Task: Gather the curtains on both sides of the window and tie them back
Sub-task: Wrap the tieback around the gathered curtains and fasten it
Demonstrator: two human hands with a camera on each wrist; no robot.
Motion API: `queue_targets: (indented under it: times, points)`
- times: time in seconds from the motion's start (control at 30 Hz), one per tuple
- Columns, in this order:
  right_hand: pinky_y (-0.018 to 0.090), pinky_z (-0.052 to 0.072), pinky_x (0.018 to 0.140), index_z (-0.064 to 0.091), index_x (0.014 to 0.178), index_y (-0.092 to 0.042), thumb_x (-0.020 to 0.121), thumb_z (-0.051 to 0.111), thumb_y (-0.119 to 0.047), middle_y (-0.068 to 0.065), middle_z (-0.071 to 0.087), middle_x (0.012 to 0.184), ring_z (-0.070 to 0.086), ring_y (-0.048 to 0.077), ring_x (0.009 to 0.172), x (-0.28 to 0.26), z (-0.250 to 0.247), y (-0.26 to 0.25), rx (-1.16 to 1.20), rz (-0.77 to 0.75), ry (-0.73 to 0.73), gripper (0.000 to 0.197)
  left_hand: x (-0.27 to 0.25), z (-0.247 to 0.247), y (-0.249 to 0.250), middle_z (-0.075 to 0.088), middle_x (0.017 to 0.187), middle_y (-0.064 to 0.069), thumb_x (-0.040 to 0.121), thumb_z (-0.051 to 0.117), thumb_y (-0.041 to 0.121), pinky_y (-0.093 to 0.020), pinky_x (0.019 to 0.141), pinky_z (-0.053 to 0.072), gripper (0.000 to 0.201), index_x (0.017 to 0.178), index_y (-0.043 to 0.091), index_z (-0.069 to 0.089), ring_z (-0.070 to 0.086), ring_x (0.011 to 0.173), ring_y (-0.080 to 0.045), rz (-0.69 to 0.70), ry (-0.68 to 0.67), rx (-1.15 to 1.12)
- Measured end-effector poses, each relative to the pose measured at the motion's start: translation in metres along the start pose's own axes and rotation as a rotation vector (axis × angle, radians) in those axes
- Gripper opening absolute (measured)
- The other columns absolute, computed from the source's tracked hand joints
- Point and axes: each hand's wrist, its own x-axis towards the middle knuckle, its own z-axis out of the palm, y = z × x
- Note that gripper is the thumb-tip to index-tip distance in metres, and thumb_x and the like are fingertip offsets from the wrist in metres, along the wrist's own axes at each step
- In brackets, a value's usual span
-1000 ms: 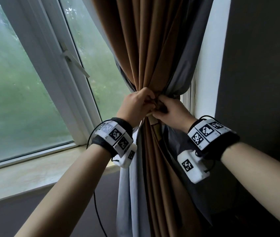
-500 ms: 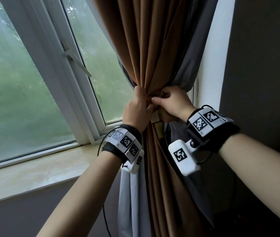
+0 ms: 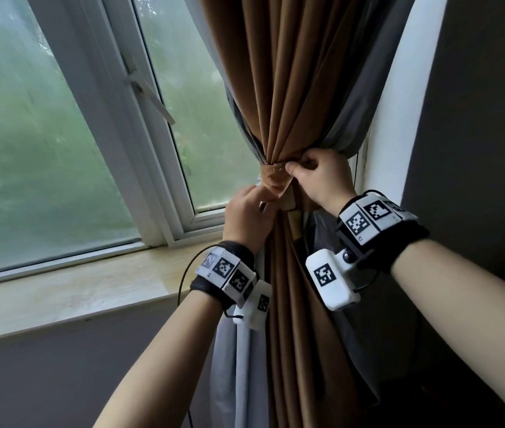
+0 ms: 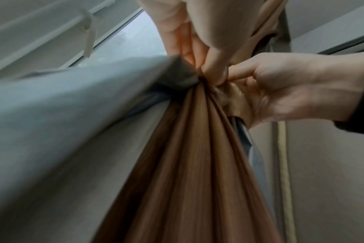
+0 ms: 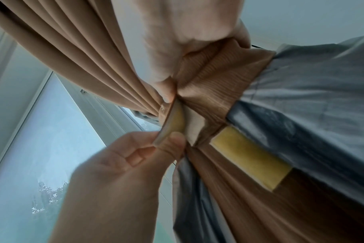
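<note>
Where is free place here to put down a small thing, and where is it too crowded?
The windowsill shows bare stone from the window frame to the curtain. It is crowded at the tieback, which the left hand and right hand pinch.

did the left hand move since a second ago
Yes. The left hand dropped from the cinch, level with the right hand, to just below the tieback, pinching its loose end.
</note>
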Motion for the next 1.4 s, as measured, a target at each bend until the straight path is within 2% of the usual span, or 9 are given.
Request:
queue_targets:
  times: [0.13,0.27,0.53,0.77,0.87,1.03,1.13,1.27,1.4]
  points:
    - [0.028,0.041,0.068,0.066,0.073,-0.01,0.083,0.064,-0.031,0.012,0.07,0.08,0.062,0.028,0.08,0.0,-0.002,-0.005,0.007,0.02,-0.021,0.023,-0.003,0.004,0.008,0.058,0.063,-0.011,0.07,0.052,0.003,-0.025,0.059,0.032,0.01,0.065,0.003,0.061,0.04,0.065,-0.02,0.346,0.035,0.189]
    - [0.025,0.036,0.065,0.058,0.063,-0.015,0.082,0.064,-0.029,0.013,0.067,0.074,0.059,0.026,0.073,-0.001,-0.002,-0.006,0.016,0.051,-0.017,0.025,-0.008,0.011,0.008,0.058,0.061,-0.005,0.073,0.057,0.003,-0.027,0.055,0.039,0.013,0.066,0.01,0.065,0.055,0.059,-0.023,0.552,-0.004,0.501]
    - [0.023,0.032,0.06,0.063,0.067,-0.009,0.083,0.065,-0.028,0.01,0.063,0.068,0.056,0.021,0.07,0.001,-0.006,0.0,0.047,0.067,-0.034,0.025,-0.019,0.032,-0.003,0.061,0.069,-0.005,0.078,0.062,0.013,-0.03,0.049,0.045,0.018,0.092,0.004,0.071,0.056,0.06,-0.021,0.471,-0.051,0.457]
    - [0.022,0.028,0.057,0.065,0.074,-0.002,0.084,0.065,-0.026,0.01,0.064,0.071,0.054,0.019,0.069,0.005,-0.007,0.006,-0.001,-0.029,-0.057,0.025,-0.016,0.035,-0.021,0.061,0.07,-0.005,0.077,0.063,0.012,-0.035,0.053,0.047,0.01,0.069,0.01,0.069,0.048,0.07,-0.023,0.584,-0.056,0.484]
    - [0.022,0.03,0.059,0.064,0.075,-0.001,0.084,0.065,-0.025,0.011,0.065,0.073,0.055,0.019,0.071,0.006,-0.006,0.008,0.0,-0.046,-0.049,0.025,-0.018,0.026,-0.014,0.064,0.07,-0.006,0.078,0.055,0.019,-0.03,0.063,0.043,0.022,0.064,0.011,0.071,0.051,0.069,-0.023,0.391,-0.129,0.264]
    - [0.021,0.029,0.059,0.064,0.078,-0.001,0.085,0.065,-0.023,0.006,0.062,0.073,0.055,0.019,0.073,0.004,-0.006,0.008,0.004,-0.075,-0.045,0.024,0.011,0.009,0.003,0.06,0.067,0.004,0.08,0.066,0.025,-0.02,0.061,0.043,0.014,0.077,0.012,0.062,0.052,0.058,0.001,-0.502,-0.139,-0.326]
    - [0.019,0.029,0.059,0.064,0.078,-0.003,0.085,0.065,-0.023,0.002,0.059,0.072,0.054,0.016,0.073,0.002,-0.007,0.008,0.016,-0.078,-0.048,0.021,0.024,0.009,0.001,0.055,0.086,0.003,0.069,0.079,0.02,-0.018,0.066,0.042,0.041,0.093,0.015,0.046,0.056,0.076,-0.009,-0.541,-0.208,-0.185]
    - [0.019,0.029,0.058,0.061,0.074,-0.011,0.086,0.064,-0.023,0.001,0.059,0.072,0.054,0.015,0.073,0.001,-0.011,0.011,0.027,-0.076,-0.058,0.017,0.044,0.01,-0.012,0.048,0.13,-0.01,0.056,0.086,0.036,-0.033,0.102,0.04,0.096,0.133,0.009,0.035,0.046,0.121,-0.022,-0.503,-0.384,0.012]
    - [0.02,0.03,0.059,0.064,0.079,-0.002,0.085,0.065,-0.022,0.002,0.059,0.072,0.054,0.015,0.072,0.003,-0.009,0.013,0.045,-0.081,-0.049,0.021,0.051,0.026,-0.023,0.057,0.122,-0.007,0.038,0.088,0.038,-0.045,0.101,0.045,0.109,0.13,0.011,0.035,0.055,0.115,-0.02,-0.534,-0.597,-0.403]
